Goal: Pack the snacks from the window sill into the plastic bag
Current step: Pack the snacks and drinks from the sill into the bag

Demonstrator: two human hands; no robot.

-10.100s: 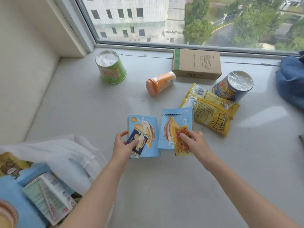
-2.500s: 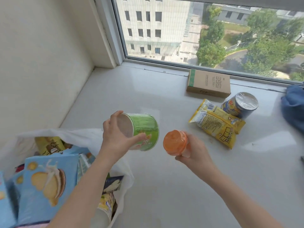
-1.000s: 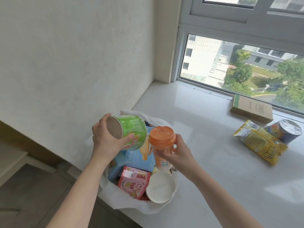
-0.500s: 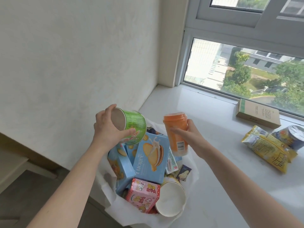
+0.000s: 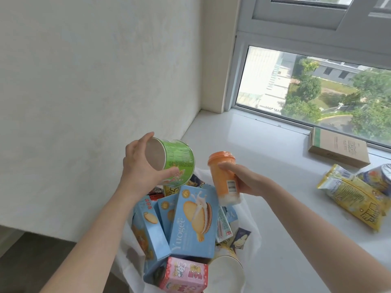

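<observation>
My left hand (image 5: 140, 168) grips a green snack cup (image 5: 176, 163), tipped on its side with its base toward me, above the white plastic bag (image 5: 252, 235). My right hand (image 5: 246, 179) holds an orange lidded bottle (image 5: 224, 176) upright over the bag's right side. The bag hangs open at the sill's left end, filled with blue biscuit boxes (image 5: 193, 220), a pink box (image 5: 184, 275), a white paper cup (image 5: 226, 273) and small packets. On the window sill (image 5: 264, 149) to the right lie yellow snack bags (image 5: 353, 195), a blue foil-topped cup (image 5: 378, 176) and a brown cardboard box (image 5: 338, 146).
A pale wall runs along the left, meeting the window frame at the sill's far corner. Below the sill at lower left is dark floor. The window glass lines the sill's far edge.
Both hands have stayed over the bag, holding the green cup and orange bottle. The bottle has gone from lid-toward-me to upright, and the view has shifted slightly.
</observation>
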